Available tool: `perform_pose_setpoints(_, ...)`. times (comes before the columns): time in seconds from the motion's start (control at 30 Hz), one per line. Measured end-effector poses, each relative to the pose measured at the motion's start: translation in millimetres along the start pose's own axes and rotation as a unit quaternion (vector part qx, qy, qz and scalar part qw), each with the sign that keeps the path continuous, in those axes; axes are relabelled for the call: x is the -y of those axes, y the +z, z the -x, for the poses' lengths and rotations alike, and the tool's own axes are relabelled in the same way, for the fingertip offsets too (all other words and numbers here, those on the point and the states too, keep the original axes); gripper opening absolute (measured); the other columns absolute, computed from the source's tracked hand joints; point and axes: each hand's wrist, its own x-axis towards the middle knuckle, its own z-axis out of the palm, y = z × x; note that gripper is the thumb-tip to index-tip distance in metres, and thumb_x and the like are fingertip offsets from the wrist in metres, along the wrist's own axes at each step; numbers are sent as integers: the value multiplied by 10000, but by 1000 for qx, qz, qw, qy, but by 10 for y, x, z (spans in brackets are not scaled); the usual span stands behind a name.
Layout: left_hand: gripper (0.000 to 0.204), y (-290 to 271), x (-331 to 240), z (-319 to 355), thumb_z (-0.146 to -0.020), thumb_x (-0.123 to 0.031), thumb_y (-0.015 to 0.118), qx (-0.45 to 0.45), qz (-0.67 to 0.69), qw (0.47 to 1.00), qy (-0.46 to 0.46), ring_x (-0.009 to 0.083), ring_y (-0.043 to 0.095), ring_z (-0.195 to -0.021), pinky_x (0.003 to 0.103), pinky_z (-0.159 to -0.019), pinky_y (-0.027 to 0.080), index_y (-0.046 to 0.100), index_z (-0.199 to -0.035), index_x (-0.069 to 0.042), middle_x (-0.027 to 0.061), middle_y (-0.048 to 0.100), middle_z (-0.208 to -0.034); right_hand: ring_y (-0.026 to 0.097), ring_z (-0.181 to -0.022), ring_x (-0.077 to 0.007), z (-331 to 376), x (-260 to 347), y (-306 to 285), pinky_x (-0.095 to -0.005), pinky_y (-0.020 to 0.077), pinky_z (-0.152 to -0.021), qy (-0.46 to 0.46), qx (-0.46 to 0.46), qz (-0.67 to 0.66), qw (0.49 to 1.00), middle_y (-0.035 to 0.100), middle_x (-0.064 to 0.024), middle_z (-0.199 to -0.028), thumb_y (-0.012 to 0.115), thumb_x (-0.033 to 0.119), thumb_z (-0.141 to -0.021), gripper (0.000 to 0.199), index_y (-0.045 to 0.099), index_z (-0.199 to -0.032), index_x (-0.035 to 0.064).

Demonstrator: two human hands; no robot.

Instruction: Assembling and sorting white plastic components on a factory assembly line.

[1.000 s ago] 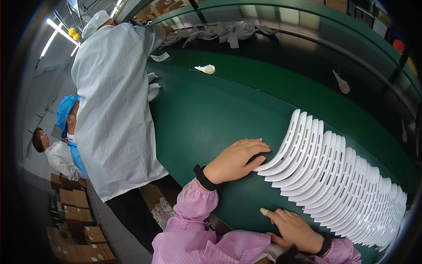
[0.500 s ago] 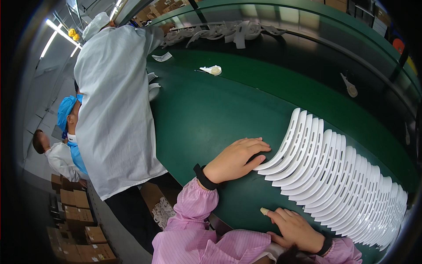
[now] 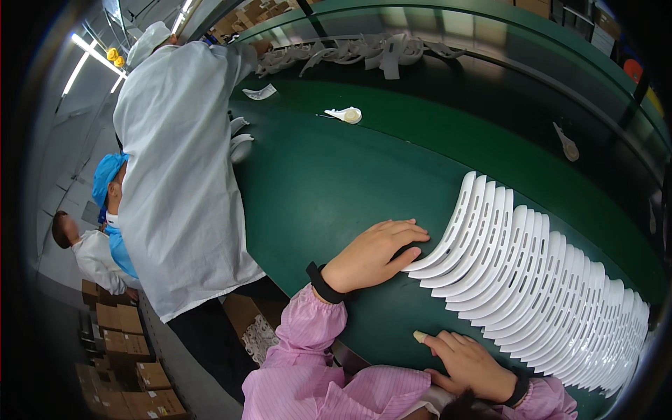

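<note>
Sitting in a long nested row on the green worktop [image 3: 315, 189], the white slotted strips [image 3: 525, 280] are looking like thin moulded plastic, so I'm guessing they're running light and fairly stiff, maybe flexing a bit along the curve. They're shining a fair amount, so they're probably being slippery, and the slots could be acting as weak spots if anyone's bending one hard. For grip, I'd be going for the long outer edges or pinching near one end rather than squeezing the middle of the bow.

Position-wise, the row is starting just right of the left hand [image 3: 371, 257] and running off toward the lower right, passing beyond the right hand [image 3: 472, 367]. The left hand is lying loose with fingers extended, gripping nothing I'm seeing; it's reaching right up to the first strip [image 3: 460, 213], but I can't tell if it's pressing. The right hand is resting on the worktop, relaxed and grasping nothing visible.
</note>
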Motion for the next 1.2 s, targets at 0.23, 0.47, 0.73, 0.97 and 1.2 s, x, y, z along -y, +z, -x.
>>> perform_pose_setpoints(0.23,273,-28,-8,-10,-939,-144,557,10,-1,1000,-6,327,491,-1272,422,-1063,378,602,-1186,-36,125,613,-1238,548,-887,-256,-2,-5,4,-342,452,-790,-8,-7,0,1000,514,-95,-953,692,210,-800,654,436,-1380,51)
perform_pose_setpoints(0.47,274,-56,-35,-11,-939,-147,558,19,3,1000,-12,326,489,-1273,423,-1064,375,602,-1187,-39,123,608,-1248,540,-876,-275,1,23,-2,-354,452,-792,-11,-8,-3,1000,498,-108,-940,685,226,-807,668,416,-1393,52)
perform_pose_setpoints(0.73,283,-84,-57,-30,-943,-149,549,23,5,999,-24,323,490,-1270,424,-1060,375,598,-1200,-42,124,608,-1250,540,-881,-278,-5,4,-2,-356,453,-796,-19,-17,-10,1000,498,-111,-946,673,236,-814,659,414,-1389,47)
perform_pose_setpoints(0.97,288,-61,-30,-33,-942,-150,549,20,6,999,-25,323,493,-1266,420,-1058,376,598,-1204,-39,127,608,-1247,544,-886,-278,-1,-34,13,-361,454,-804,-14,-5,-3,1000,513,-111,-955,670,256,-813,659,419,-1388,52)
perform_pose_setpoints(1.2,290,-59,-24,-36,-939,-148,550,21,8,1000,-21,325,495,-1262,423,-1059,375,598,-1202,-35,133,606,-1247,551,-881,-275,3,-39,17,-356,454,-800,-13,-6,1,1000,517,-108,-953,677,243,-804,659,426,-1384,56)
